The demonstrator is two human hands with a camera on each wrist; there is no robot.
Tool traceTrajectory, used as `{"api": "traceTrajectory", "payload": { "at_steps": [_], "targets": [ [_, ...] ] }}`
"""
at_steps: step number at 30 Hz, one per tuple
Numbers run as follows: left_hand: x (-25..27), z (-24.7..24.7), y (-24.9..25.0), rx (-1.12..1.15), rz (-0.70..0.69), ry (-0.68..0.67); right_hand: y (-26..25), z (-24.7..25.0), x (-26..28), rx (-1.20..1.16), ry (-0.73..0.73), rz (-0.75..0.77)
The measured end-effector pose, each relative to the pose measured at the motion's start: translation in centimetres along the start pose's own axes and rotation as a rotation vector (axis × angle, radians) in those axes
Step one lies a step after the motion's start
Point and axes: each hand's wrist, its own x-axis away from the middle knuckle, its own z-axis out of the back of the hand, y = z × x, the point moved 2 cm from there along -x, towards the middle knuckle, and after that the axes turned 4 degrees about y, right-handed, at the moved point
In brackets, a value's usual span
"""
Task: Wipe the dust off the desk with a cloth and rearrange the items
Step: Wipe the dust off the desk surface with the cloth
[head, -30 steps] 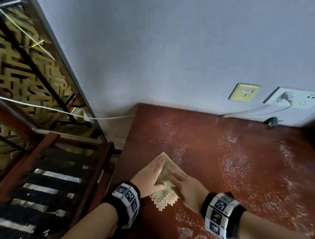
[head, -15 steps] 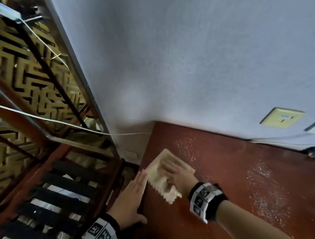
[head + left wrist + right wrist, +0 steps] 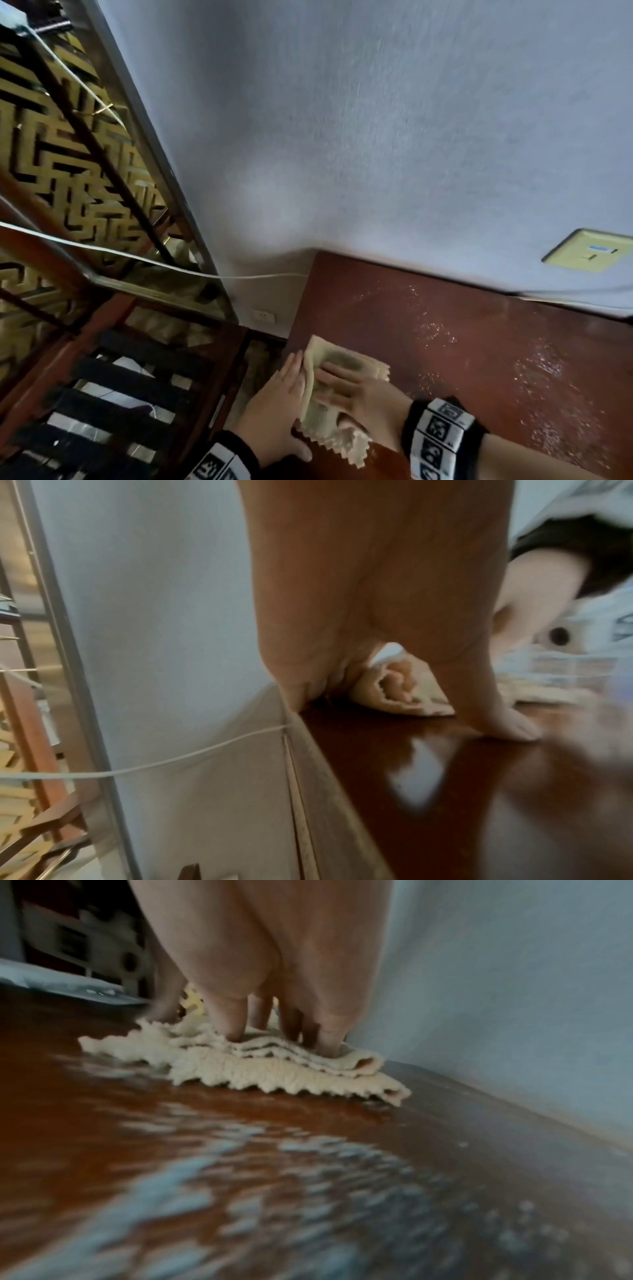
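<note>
A cream folded cloth point(image 3: 329, 404) with zigzag edges lies at the left edge of the reddish-brown desk point(image 3: 462, 342). My right hand point(image 3: 346, 390) lies flat on top of it, fingers straight and pressing down; in the right wrist view the fingertips point(image 3: 232, 1031) sink into the cloth point(image 3: 274, 1069). My left hand point(image 3: 284, 401) is held flat against the desk's left edge beside the cloth, its thumb point(image 3: 514, 726) resting on the desk top point(image 3: 445, 791). White dust point(image 3: 534, 373) is scattered over the desk to the right.
A grey wall point(image 3: 376, 137) runs behind the desk, with a yellow switch plate point(image 3: 589, 255) at the right. A white cable point(image 3: 137, 257) stretches from the wall out to the left. Left of the desk stands a dark red wooden frame with slats point(image 3: 113, 394).
The cloth under my right hand slid left to the desk's edge. My left hand came off the cloth and now stands along the desk's left side.
</note>
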Motion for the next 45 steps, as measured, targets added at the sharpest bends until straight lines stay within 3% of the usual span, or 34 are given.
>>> {"api": "traceTrajectory", "payload": {
  "at_steps": [2,5,6,7,10,12,14,16,17,18,19,21,24,27,28,30,32,34,37,40,42,45],
  "targets": [
    [0.0,-0.2,-0.4,0.038,0.060,-0.005,3.0,0.7,-2.1,0.111,0.007,-0.076],
    [-0.2,-0.3,-1.2,-0.121,0.090,0.078,9.0,2.1,-4.1,0.112,-0.036,-0.400],
    [-0.2,-0.3,-1.0,-0.159,0.093,0.160,10.3,2.3,-4.2,0.089,-0.069,-0.495],
    [-0.3,-0.3,-0.9,-0.170,0.076,0.170,11.0,2.3,-4.5,0.074,-0.087,-0.530],
    [-0.4,0.3,-0.2,-0.146,0.044,-0.002,8.7,2.6,-4.9,0.097,-0.140,-0.340],
    [-0.4,0.6,0.1,-0.113,0.049,0.037,5.3,2.3,-4.5,0.071,-0.061,-0.172],
    [-0.8,0.4,-0.2,-0.059,0.061,0.081,3.6,2.3,-4.9,-0.033,-0.046,-0.106],
    [-1.6,-0.5,-1.4,-0.094,0.062,0.078,4.9,3.7,-6.1,0.057,-0.004,-0.144],
    [-2.6,-1.6,-2.1,-0.104,0.023,0.144,6.8,3.3,-6.8,0.155,0.015,-0.157],
    [-3.1,-1.7,-2.3,-0.143,-0.003,0.170,9.1,3.1,-7.1,0.200,-0.023,-0.246],
    [-2.9,-1.0,-2.0,-0.135,0.013,0.080,11.2,3.3,-7.0,0.238,-0.001,-0.336],
    [-2.6,0.1,-0.5,-0.048,-0.009,0.086,15.1,2.5,-5.9,0.125,-0.081,-0.494],
    [-2.9,0.9,0.1,-0.004,0.015,0.092,18.3,0.5,-3.3,-0.018,-0.044,-0.582],
    [-3.9,1.4,0.4,0.019,0.034,0.121,15.4,2.0,-1.7,-0.041,-0.032,-0.517],
    [-4.1,1.4,0.6,0.016,0.029,0.125,13.6,1.6,-1.3,-0.056,-0.114,-0.429],
    [-4.4,1.7,1.0,0.021,0.030,0.113,9.8,1.4,-0.3,-0.075,-0.101,-0.238],
    [-4.5,1.8,1.1,0.042,0.039,0.098,9.3,1.0,0.7,-0.075,-0.107,-0.209],
    [-4.3,1.9,1.2,0.045,0.040,0.072,12.1,1.2,1.3,0.031,-0.085,-0.320],
    [-4.1,2.2,1.6,0.035,0.052,0.077,18.5,1.4,3.4,0.017,-0.147,-0.694],
    [-4.3,2.6,2.3,-0.027,0.089,0.050,18.4,1.7,3.9,-0.113,-0.003,-0.686],
    [-4.9,3.4,3.5,-0.025,0.069,0.135,16.2,2.0,3.3,-0.079,-0.012,-0.559],
    [-7.3,4.9,6.9,-0.044,-0.145,0.455,13.5,3.0,3.5,-0.180,-0.008,-0.478]
  ]
}}
